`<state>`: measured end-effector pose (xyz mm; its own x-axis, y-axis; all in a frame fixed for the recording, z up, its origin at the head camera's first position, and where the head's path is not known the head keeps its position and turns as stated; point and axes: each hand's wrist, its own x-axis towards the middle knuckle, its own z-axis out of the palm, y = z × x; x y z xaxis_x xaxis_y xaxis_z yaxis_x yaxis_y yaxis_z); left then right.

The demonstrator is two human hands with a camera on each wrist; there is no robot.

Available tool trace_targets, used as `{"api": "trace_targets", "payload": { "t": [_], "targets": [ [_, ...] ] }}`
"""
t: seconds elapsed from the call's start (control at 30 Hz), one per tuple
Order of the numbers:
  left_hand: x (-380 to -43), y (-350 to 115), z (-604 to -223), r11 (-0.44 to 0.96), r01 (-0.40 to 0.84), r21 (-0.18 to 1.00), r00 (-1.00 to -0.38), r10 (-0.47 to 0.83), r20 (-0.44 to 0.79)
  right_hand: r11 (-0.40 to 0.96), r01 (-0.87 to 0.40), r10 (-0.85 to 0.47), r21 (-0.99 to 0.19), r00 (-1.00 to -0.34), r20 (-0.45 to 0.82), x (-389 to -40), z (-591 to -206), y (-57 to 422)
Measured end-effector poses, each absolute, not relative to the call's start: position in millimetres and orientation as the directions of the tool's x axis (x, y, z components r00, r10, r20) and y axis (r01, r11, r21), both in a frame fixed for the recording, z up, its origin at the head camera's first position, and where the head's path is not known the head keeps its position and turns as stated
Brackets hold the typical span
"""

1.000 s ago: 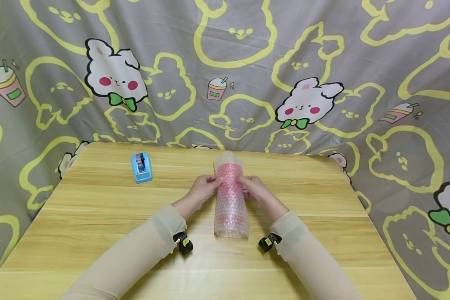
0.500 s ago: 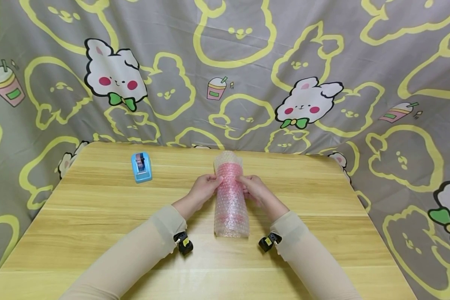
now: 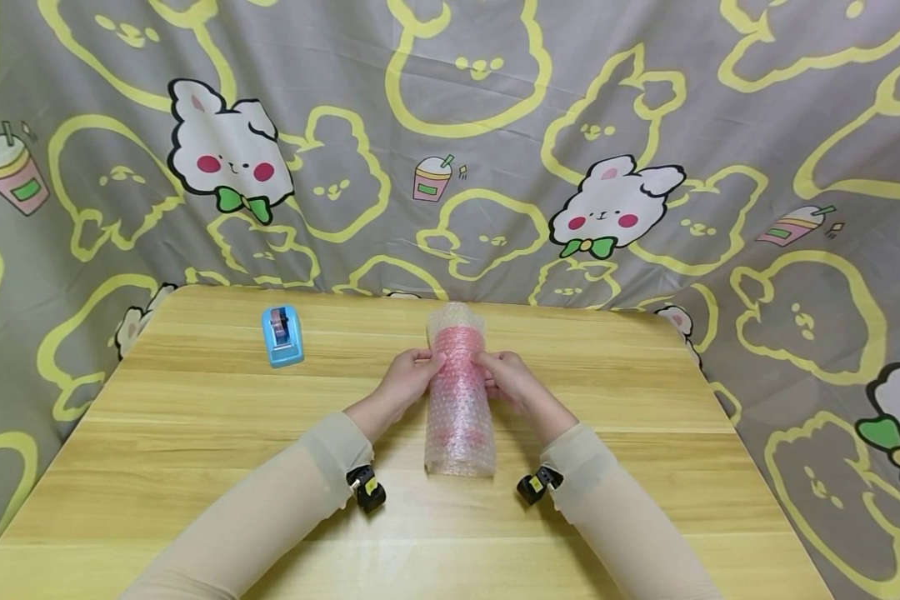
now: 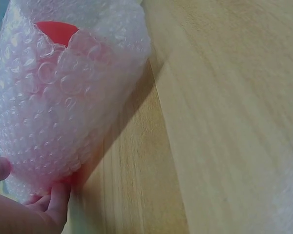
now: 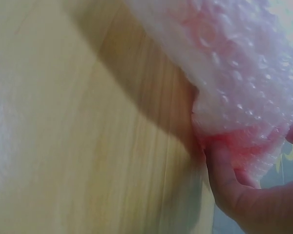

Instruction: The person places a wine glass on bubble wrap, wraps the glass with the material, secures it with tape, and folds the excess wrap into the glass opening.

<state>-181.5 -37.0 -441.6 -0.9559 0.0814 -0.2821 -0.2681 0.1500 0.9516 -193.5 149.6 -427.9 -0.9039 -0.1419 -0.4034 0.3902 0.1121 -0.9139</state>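
Observation:
A roll of bubble wrap [image 3: 461, 417] around something red or pink lies lengthwise on the table, mid-view. My left hand [image 3: 407, 379] grips its left side, thumb on top and fingertips tucked low against the wrap. On the opposite side my right hand [image 3: 513, 379] holds it the same way. In the left wrist view, a bare patch of the red object [image 4: 58, 32] shows through a gap in the bubble wrap [image 4: 63, 107]. The right wrist view has the fingers [image 5: 219, 161] pressed in at the wrap's lower edge, where red shows through. Most of the wrapped object is hidden.
A blue tape dispenser [image 3: 283, 337] stands at the back left of the wooden table [image 3: 195, 433]. Behind the table's far edge hangs a grey patterned curtain [image 3: 390, 183], which also runs down both sides.
The near end of the bubble-wrapped roll has shifted very slightly to the left. Both hands keep their hold in the same place.

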Motion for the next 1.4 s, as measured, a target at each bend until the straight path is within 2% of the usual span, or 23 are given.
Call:
{"api": "trace_targets", "payload": {
  "t": [0.8,1.4],
  "targets": [
    [-180.7,-37.0,-442.2,0.068,-0.28,0.958,-0.955,0.084,-0.285,0.131,0.375,-0.163,-0.918,-0.905,-0.393,-193.7,-432.2,149.8],
    [-174.9,-33.5,-439.1,0.044,-0.235,0.971,-0.97,0.057,-0.237,0.158,0.351,-0.162,-0.923,-0.913,-0.374,-192.1,-428.0,153.0]
  ]
}}
